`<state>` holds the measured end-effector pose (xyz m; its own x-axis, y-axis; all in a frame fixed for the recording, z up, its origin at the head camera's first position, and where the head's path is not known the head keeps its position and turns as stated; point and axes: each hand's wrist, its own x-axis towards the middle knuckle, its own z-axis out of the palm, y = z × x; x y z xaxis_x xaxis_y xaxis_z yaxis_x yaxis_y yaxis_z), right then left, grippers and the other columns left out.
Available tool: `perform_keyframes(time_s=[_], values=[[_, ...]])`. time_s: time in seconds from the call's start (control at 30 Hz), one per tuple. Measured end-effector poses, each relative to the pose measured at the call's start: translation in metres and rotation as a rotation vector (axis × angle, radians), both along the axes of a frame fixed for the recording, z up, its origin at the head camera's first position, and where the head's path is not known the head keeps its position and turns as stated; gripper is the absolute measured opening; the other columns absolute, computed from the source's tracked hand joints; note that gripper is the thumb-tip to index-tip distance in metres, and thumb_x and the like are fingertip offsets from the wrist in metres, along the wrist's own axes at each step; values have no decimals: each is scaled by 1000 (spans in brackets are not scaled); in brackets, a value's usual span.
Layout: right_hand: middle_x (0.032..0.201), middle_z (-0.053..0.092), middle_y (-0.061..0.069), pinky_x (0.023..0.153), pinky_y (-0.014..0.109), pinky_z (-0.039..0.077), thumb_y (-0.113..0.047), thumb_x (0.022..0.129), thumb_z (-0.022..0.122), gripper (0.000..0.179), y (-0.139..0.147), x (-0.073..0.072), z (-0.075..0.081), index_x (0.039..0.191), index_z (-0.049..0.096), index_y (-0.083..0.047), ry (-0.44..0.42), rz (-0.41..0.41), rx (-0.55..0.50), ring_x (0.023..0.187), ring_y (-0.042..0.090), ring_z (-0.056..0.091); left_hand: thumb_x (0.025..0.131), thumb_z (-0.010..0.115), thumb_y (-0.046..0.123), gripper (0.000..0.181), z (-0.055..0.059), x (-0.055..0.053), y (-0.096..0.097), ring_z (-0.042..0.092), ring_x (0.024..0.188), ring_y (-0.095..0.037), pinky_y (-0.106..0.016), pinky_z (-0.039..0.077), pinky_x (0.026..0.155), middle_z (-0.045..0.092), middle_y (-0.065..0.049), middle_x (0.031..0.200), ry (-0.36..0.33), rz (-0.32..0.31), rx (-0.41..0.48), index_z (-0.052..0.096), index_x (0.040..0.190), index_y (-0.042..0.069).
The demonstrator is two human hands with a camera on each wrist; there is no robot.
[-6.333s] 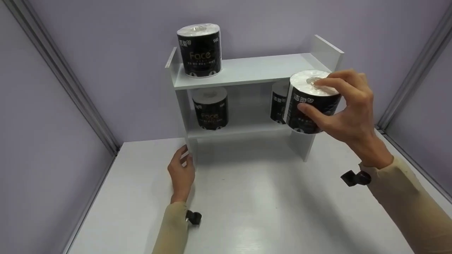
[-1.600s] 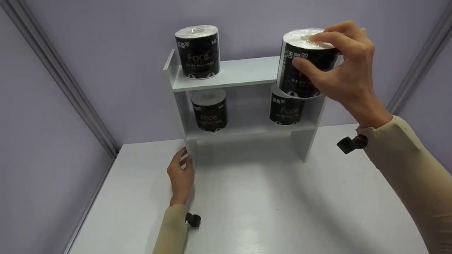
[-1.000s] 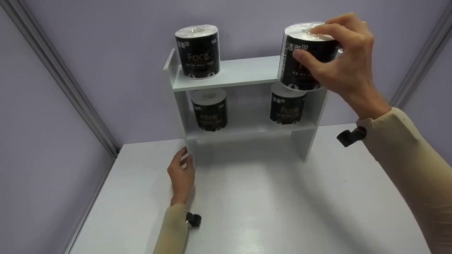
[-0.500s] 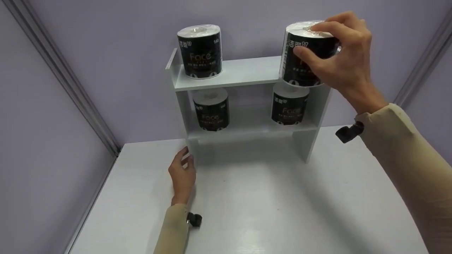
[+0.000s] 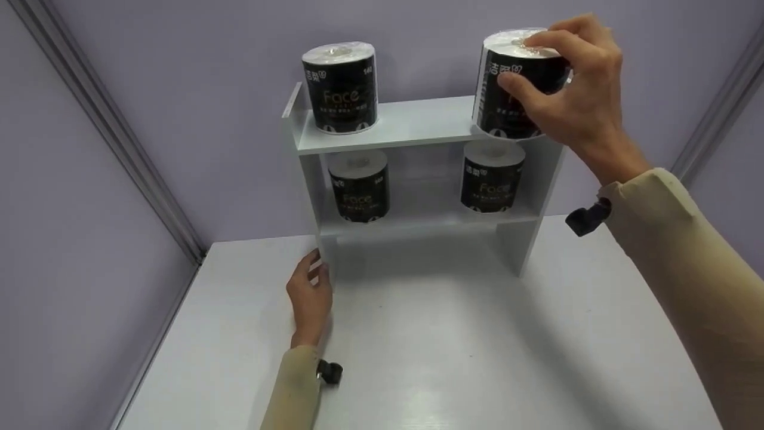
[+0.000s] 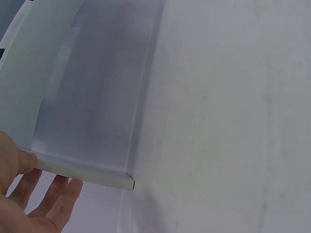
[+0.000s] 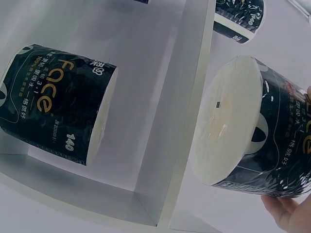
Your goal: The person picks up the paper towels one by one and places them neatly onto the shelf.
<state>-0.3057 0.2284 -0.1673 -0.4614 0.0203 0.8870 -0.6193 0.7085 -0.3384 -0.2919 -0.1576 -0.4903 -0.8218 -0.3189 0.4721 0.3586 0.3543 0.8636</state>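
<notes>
My right hand (image 5: pixel 588 89) grips a black-and-white toilet paper roll (image 5: pixel 504 107), thumb on its side and fingers at its top. The roll hangs upright at the right end of the top board, and overlaps the board's front edge in the head view. Its white bottom faces the right wrist view, a little apart from the board edge (image 7: pixel 187 116). Low down, my left hand (image 5: pixel 310 298) pinches the left side panel of the white shelf unit (image 5: pixel 427 122). In the left wrist view, its thumb and fingers lie on opposite faces of that panel (image 6: pixel 87 175).
One more roll (image 5: pixel 341 92) stands at the top board's left end. On the middle board stand a left roll (image 5: pixel 360 194) and a right roll (image 5: pixel 491 182). The unit stands on a white table (image 5: pixel 412 340) before a pale purple wall (image 5: pixel 441 48).
My right hand has raised the roll from in front of the middle compartment to the top board's level, uncovering the roll behind. My left hand has stayed on the side panel.
</notes>
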Motion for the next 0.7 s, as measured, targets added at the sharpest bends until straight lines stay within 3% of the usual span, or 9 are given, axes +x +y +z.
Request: perform_keyframes(time_s=[0.7], values=[[112, 49, -23, 96, 20, 41, -34, 84, 87, 47, -1, -14, -4, 121, 79, -6, -65, 21, -17, 116, 4, 49, 106, 63, 2, 39, -2, 1, -2, 72, 118, -37, -47, 64, 97, 66, -20, 141, 12, -8, -4, 61, 144, -2]])
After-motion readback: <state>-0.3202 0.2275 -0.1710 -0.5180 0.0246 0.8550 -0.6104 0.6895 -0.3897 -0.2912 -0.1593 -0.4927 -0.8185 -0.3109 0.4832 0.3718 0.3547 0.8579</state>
